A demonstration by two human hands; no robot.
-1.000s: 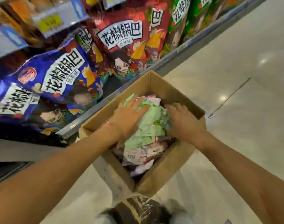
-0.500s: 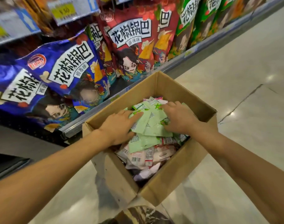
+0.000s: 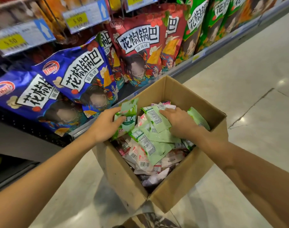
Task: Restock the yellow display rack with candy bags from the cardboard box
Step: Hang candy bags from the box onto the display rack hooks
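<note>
Fingers (image 3: 113, 111) of our left hand (image 3: 106, 125) pinch a green candy bag (image 3: 129, 112) at the left rim of the cardboard box (image 3: 124, 175); our right hand (image 3: 178, 123) curls over the heap (image 3: 153, 142) at mid-box (grip unclear, fingertips buried). We judge gathering underway; next, lift a handful toward the yellow display rack, which lies out of view.

Inside the cardboard box (image 3: 181, 183), left hand (image 3: 106, 125) pinches a green candy bag (image 3: 129, 111); right hand (image 3: 180, 122) grips a second bag (image 3: 157, 118).
</note>
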